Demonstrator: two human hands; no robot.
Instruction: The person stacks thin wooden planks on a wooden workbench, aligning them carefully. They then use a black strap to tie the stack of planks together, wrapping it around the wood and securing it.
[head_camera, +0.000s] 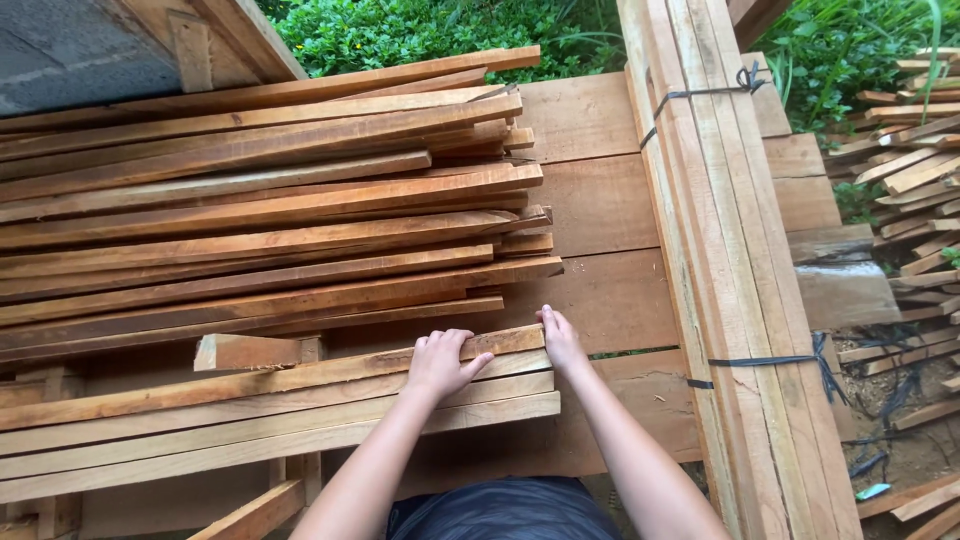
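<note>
— Wooden strip (300, 378), the top one of the near row: where does it lie against the hands?

— Directly under them. The left hand (440, 362) lies palm down across it, fingers curled over its far edge, closed on the wood. The right hand (562, 340) sits at the strip's end, fingers together and pressed against the cut face; whether it grips or only pushes, I cannot tell.

— And below the hands?

— Three more long strips (250, 440), side by side, nearer the person than the held one, their ends roughly level just under the right hand. A dark garment (505, 510) shows between the forearms at the bottom edge.

— To the left of the left hand?

— A short block (245, 352) rests just beyond the held strip.

— Past the fingertips?

— A big loose pile of strips (260, 210), stacked unevenly, ends ragged, on the plank desk (600, 210).

— Right of the right hand?

— A tied bundle of long boards (725, 250), running away from the person, bound with dark cord (770, 360) in two places. Further right, well apart, another heap of offcuts (915, 170) on the ground. Green plants (420, 30) lie farthest off.
</note>
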